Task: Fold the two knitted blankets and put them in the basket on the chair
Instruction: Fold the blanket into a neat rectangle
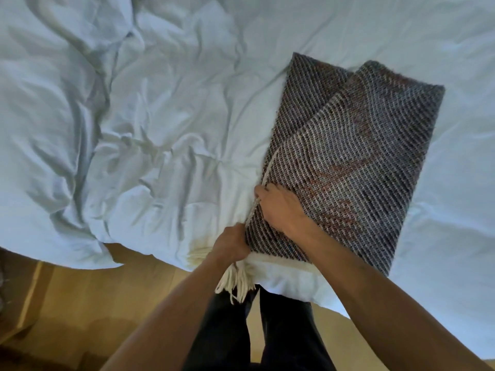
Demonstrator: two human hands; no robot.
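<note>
One knitted blanket (348,156), dark with pale diagonal ribs and a few rust-coloured streaks, lies folded into a long slab on the bed (160,103), angled from the near edge up toward the far right. Its top layer is doubled over unevenly, so a lower layer shows at the far left corner. A pale edge runs along the blanket's left side. Beneath its near end lies a cream-white layer of cloth, and a cream fringe (235,282) of tassels hangs off the bed's near edge there; whether this belongs to a second blanket cannot be told.

The right hand (281,207) lies across the blanket's near left part, fingers curled over the left edge and gripping it. The left hand (231,243) is at the near left corner, fingers closed around the blanket's corner, just above the fringe. The two hands are close together, almost touching.

The bed is covered by a rumpled white duvet, heavily creased to the left. Below the bed's edge are a wooden floor (107,303) and the person's dark trouser legs (241,330).
</note>
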